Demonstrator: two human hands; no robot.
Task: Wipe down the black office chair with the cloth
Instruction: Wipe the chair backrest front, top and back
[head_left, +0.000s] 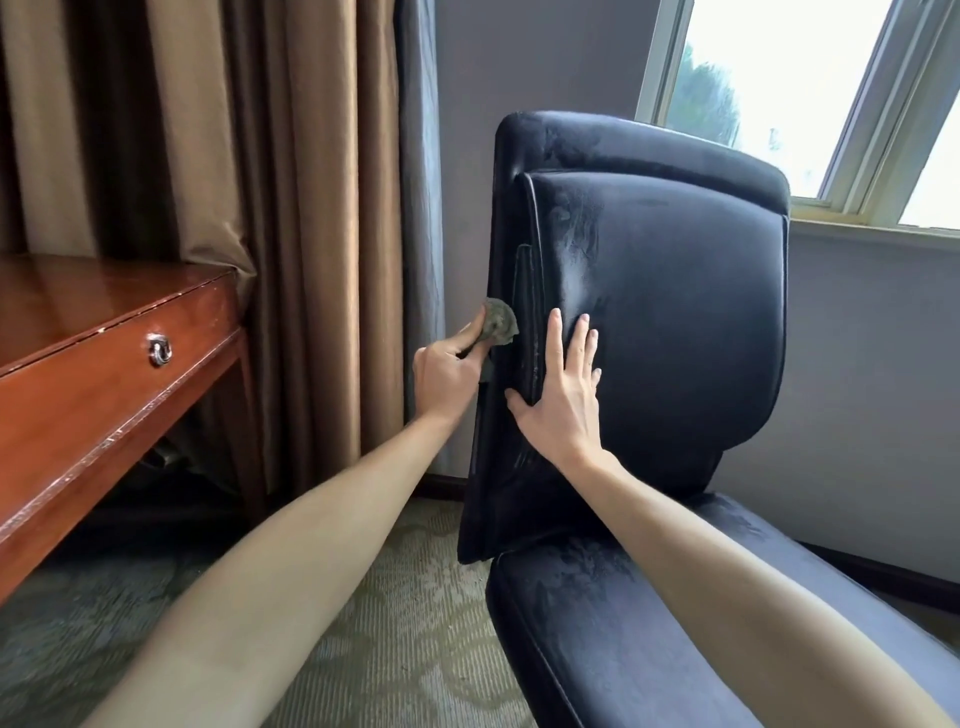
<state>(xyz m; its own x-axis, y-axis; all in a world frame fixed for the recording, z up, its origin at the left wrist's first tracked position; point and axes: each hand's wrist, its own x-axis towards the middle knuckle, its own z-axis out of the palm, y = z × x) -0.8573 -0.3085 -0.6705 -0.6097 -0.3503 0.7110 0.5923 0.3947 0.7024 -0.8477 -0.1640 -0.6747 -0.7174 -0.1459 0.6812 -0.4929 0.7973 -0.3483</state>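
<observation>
Meanwhile left hand (448, 375) rubs cloth (500, 327) on chair (675, 312) (backrest edge).

Brown curtains (208, 130) hang far left behind a glossy wooden desk (104, 332) with a metal drawer pull (159, 351). The wall (857, 389) is grey. Daylight fills the window (779, 78) far right, and patterned carpet (389, 623) covers the near floor.

Daylight comes from the window (779, 78) at upper right, blown out to near white, and lays a soft sheen on the chair (675, 291) back that shows up dusty streaks. The bench (78, 312) top carries a dull glare, with deep shadow beneath it. The wide lens bows the curtain (208, 130) folds and the window frame toward the edges.
</observation>
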